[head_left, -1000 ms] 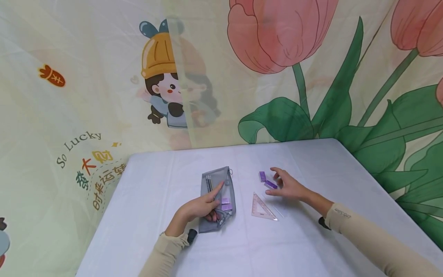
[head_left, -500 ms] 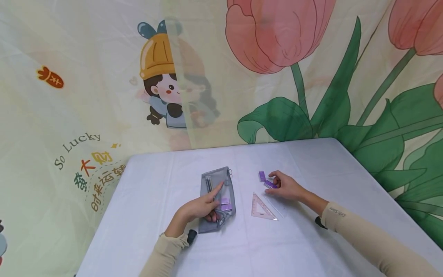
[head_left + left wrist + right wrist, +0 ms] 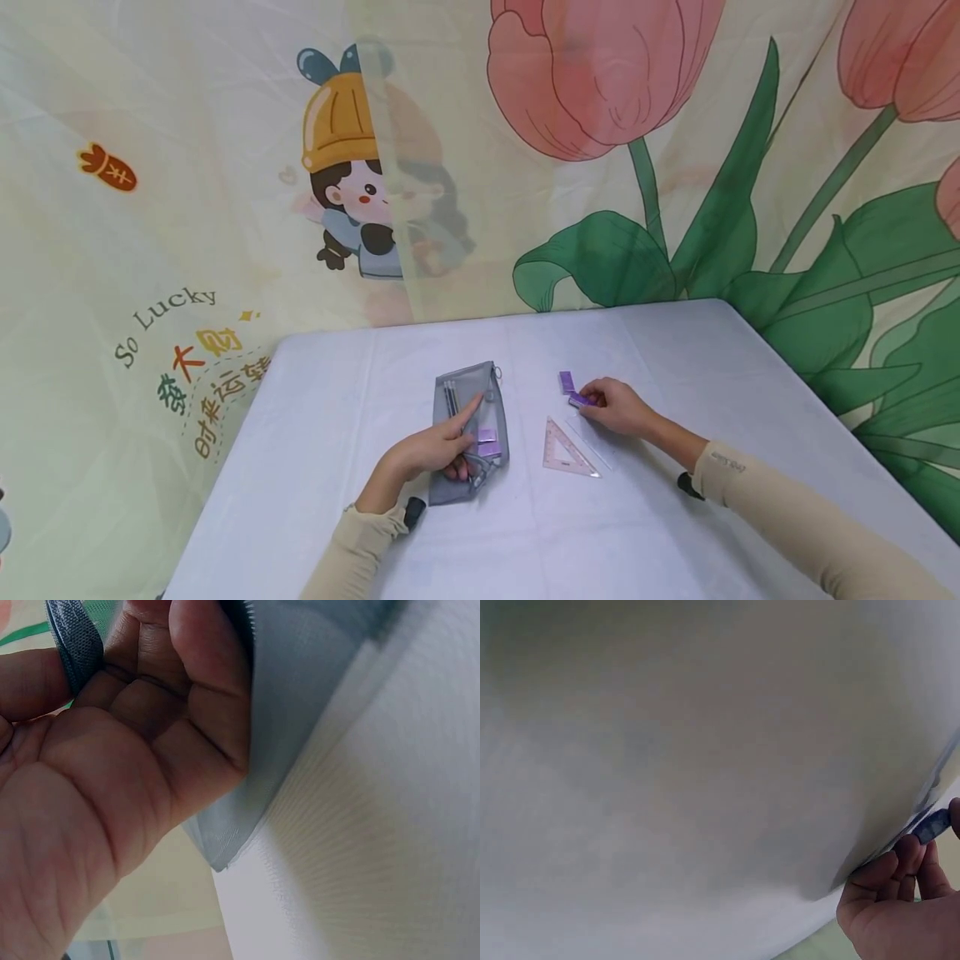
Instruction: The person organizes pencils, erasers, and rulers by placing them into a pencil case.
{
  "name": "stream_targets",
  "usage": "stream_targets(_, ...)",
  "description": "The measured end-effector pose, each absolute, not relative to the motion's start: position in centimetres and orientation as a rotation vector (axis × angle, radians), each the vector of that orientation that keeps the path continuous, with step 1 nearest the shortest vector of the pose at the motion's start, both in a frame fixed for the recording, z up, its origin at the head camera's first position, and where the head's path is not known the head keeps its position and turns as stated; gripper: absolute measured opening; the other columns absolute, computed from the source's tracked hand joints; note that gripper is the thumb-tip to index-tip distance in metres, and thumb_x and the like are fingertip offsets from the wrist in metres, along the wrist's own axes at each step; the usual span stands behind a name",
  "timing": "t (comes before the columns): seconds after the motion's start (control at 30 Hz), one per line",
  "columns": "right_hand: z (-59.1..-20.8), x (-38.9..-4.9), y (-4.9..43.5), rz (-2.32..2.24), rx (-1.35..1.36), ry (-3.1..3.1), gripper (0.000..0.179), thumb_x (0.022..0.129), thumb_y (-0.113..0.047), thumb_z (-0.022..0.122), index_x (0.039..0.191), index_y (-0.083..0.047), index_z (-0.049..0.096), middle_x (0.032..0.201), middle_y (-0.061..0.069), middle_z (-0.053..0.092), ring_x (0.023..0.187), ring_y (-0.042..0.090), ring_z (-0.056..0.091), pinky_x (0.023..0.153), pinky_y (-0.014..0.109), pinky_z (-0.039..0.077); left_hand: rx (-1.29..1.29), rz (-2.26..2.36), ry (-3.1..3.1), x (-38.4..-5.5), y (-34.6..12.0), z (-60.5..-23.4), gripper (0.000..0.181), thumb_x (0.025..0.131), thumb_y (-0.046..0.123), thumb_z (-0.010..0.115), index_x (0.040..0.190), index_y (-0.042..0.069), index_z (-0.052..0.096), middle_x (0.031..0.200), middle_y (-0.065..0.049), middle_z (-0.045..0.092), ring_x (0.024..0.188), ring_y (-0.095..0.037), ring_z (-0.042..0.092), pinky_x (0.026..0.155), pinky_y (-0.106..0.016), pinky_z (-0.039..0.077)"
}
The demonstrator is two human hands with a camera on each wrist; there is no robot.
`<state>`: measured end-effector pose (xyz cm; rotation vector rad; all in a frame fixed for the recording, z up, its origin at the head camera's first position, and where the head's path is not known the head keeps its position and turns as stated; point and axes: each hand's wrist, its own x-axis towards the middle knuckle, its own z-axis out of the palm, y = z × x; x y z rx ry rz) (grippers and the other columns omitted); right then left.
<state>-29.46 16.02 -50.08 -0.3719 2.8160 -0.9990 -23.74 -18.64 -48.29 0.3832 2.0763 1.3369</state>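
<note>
My left hand (image 3: 431,450) grips the zipped edge of a grey mesh pencil case (image 3: 471,382), index finger stretched across it. Through the mesh show several pencils (image 3: 450,397) and purple blocks (image 3: 490,449). In the left wrist view the zipper strip (image 3: 77,645) runs between thumb and fingers of that hand. Over to the right, my right hand (image 3: 624,407) pinches a small purple block (image 3: 578,401) of eraser size between thumb and fingertips. The right wrist view has this block dark and partly covered by fingers. A second purple block (image 3: 566,382) lies just behind it.
A pinkish clear set square (image 3: 552,454) lies between the pencil case and the right hand. Along its right side is a thin transparent ruler (image 3: 596,448). The white-covered table (image 3: 345,383) ends at a printed curtain (image 3: 465,292) behind.
My right hand's spread thumb and fingers have come together on the nearer purple block, and the hand has dropped slightly. The left hand keeps its hold on the pencil case.
</note>
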Motion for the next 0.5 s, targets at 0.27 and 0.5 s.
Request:
stream_targets(0.27,-48.9,-29.4,13.5,-1.053,-0.510,2.842,0.031,0.089,-0.012,0.072,0.116,0.001,0.067,0.097,0.010,0.063,0.086,0.020,0.054,0.072,0.028,0.048,0.380,1.350,2.074,-23.6,-18.7,-48.2,0.071,0.107,0.014,0.037,0.158,0.040,-0.004,0.074,-0.011,0.067,0.063,-0.016,0.062,0.062,-0.033,0.052)
stream_targets(0.5,-47.7,-30.0,10.7,-1.106,-0.522,2.794,0.028,0.091,-0.013,0.071,0.117,-0.005,0.068,0.103,0.007,0.063,0.090,0.019,0.055,0.078,0.030,0.051,0.384,1.347,2.080,-23.7,-18.8,-48.1,0.071,0.107,0.013,0.037,0.158,0.040,-0.004,0.074,-0.013,0.067,0.063,-0.017,0.063,0.062,-0.034,0.052)
